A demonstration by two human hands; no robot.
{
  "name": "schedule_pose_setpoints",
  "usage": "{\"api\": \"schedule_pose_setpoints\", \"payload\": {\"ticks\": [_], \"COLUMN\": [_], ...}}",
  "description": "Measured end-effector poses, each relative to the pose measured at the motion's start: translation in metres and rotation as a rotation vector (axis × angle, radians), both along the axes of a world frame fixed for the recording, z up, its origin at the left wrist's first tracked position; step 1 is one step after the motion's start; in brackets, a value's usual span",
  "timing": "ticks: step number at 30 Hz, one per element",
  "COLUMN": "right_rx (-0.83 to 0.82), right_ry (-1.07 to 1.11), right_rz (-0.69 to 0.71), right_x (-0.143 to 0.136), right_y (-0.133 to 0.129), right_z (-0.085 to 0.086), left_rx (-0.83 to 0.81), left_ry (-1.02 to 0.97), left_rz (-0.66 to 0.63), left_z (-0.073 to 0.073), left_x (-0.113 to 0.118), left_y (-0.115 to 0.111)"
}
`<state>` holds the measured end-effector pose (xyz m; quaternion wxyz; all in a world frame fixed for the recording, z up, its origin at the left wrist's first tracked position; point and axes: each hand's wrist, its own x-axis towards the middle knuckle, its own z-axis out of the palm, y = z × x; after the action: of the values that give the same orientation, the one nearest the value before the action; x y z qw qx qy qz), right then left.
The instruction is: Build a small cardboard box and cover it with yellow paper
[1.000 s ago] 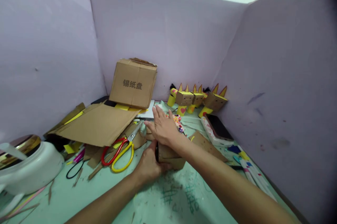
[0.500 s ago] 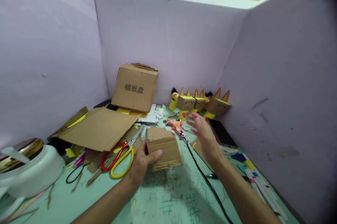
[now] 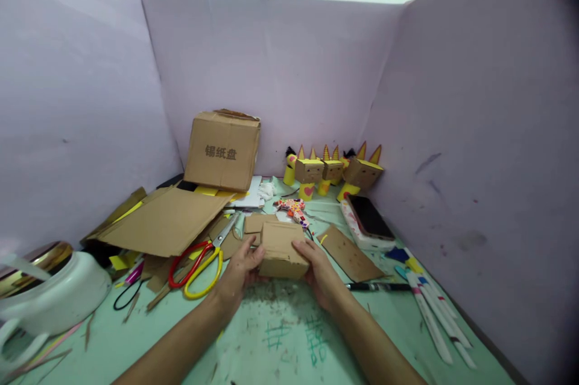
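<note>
A small cardboard box [image 3: 284,250] is held between my two hands, just above or on the green tabletop. On its left side my left hand [image 3: 242,270] grips it, thumb near the top edge. My right hand [image 3: 320,270] closes on the opposite side, its fingers partly hidden by the box. Behind the box lies a flat cardboard piece [image 3: 254,223]. Farther back is a glue gun [image 3: 295,211] with a colourful pattern. Left of my left hand, scissors [image 3: 199,264] with one red and one yellow handle rest on cardboard scraps.
A large cardboard box [image 3: 222,152] leans at the back, with a cardboard sheet [image 3: 167,222] before it. Several cardboard figures [image 3: 310,172] stand back right. A phone [image 3: 371,216], a cardboard strip [image 3: 350,252], a pen [image 3: 377,286] and white markers [image 3: 429,315] lie right. A white pot [image 3: 58,294] stands left.
My right hand has come down and left, from above the table onto the box's right side. The box has turned in my hands. The view has shifted slightly.
</note>
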<state>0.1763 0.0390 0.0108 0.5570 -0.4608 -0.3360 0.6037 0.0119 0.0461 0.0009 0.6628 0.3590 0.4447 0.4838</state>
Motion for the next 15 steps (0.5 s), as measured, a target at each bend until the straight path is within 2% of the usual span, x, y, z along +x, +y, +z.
{"api": "schedule_pose_setpoints", "payload": {"ticks": [5,10,13,15], "right_rx": [-0.031,0.088,0.138,0.132], "right_ry": [-0.054,-0.148,-0.118,-0.049], "right_rz": [-0.003,-0.053,-0.020,0.049], "right_x": [-0.0007,-0.0019,-0.0021,-0.0019], "right_y": [-0.0021,-0.0040,-0.0063,-0.0090], "right_z": [0.0020,0.0015,0.0023,0.0031], "left_rx": [-0.019,0.092,0.138,0.172], "left_ry": [0.008,-0.018,-0.027,-0.025], "left_rz": [-0.027,-0.075,-0.058,-0.026], "left_z": [0.0032,0.0063,0.0067,0.0068], "left_x": [-0.0005,-0.0027,-0.0031,-0.0034], "left_y": [-0.0032,-0.0071,-0.0072,-0.0066]}}
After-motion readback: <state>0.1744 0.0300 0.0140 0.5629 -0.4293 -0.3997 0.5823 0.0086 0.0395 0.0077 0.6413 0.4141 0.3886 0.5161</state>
